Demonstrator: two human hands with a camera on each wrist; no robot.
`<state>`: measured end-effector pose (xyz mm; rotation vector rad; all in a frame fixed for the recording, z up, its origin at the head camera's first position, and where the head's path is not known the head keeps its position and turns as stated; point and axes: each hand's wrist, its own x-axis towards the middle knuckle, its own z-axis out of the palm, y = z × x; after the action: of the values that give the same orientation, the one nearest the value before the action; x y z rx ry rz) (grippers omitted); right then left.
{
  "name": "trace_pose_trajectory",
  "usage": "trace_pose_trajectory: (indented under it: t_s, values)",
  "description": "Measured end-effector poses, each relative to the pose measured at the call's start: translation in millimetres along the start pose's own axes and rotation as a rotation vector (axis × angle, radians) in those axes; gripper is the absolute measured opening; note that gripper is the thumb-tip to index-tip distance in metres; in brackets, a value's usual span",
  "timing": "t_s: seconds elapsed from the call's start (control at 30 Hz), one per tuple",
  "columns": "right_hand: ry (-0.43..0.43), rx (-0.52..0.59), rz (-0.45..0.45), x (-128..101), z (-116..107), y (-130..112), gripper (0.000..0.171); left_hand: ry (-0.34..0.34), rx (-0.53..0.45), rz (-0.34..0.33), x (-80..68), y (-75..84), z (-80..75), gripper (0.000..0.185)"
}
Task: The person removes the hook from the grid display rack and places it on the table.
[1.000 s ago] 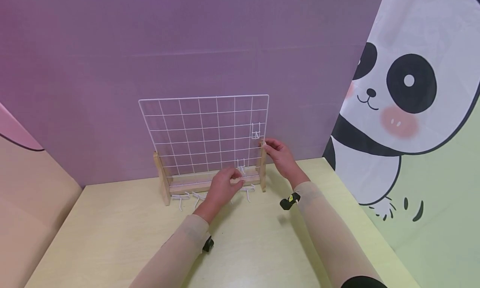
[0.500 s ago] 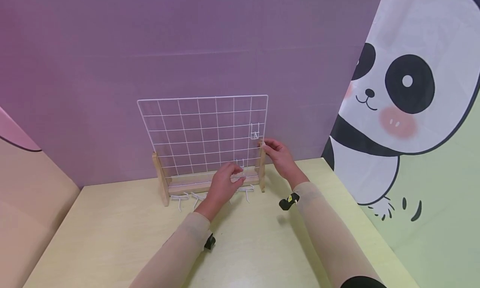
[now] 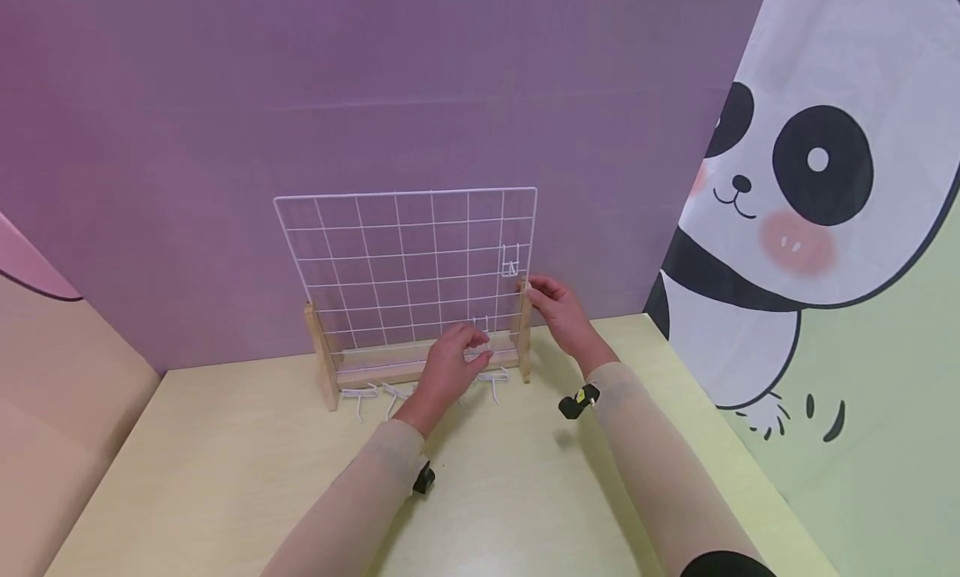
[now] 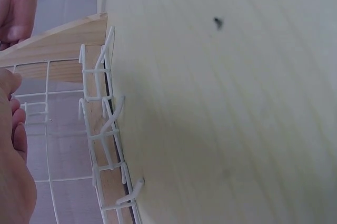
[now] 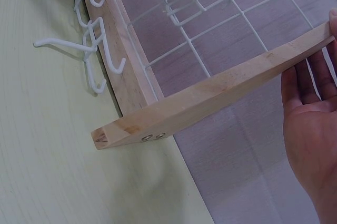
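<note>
A white wire grid panel point(image 3: 390, 268) stands upright in a wooden stand. My left hand point(image 3: 447, 367) is at its lower right, thumb and fingertips around the prong of a white wire hook point(image 5: 202, 8) hung on the grid. In the head view that hand partly covers the hook. My right hand point(image 3: 564, 317) grips the right wooden post point(image 5: 210, 92), thumb at its upper end and fingers behind it. Another white hook point(image 3: 510, 266) hangs higher on the grid, near the right edge. The left wrist view catches only part of my left hand point(image 4: 16, 166).
Several loose white hooks point(image 3: 360, 393) lie along the front of the stand's base rail point(image 5: 118, 66). The left wooden post point(image 3: 322, 356) rests on the pale tabletop point(image 3: 225, 477). A purple wall point(image 3: 390, 77) rises behind, with a panda picture point(image 3: 810, 185) at right.
My left hand has shifted slightly up and to the right at the lower hook. The right hand keeps its grip on the post, and the grid stands as before.
</note>
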<state>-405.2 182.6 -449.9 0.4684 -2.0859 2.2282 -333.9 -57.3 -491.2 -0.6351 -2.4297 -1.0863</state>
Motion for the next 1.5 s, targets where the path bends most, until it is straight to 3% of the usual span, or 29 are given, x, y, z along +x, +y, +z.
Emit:
trace_pose_trajectory:
  t_s: [0.8, 1.2, 1.5]
  values:
    - [-0.005, 0.004, -0.031, 1.9, 1.8, 1.2, 0.035, 0.080, -0.022, -0.035, 1.1, -4.7, 4.6, 0.008]
    - [-0.009, -0.006, -0.019, 1.4, 1.0, 0.1, 0.035, 0.150, 0.029, 0.110, 10.3, 0.2, -4.4, 0.007]
    - [-0.007, 0.024, -0.031, 1.9, -0.9, 3.4, 0.029, 0.161, -0.016, 0.140, 15.6, 11.3, -13.5, 0.007]
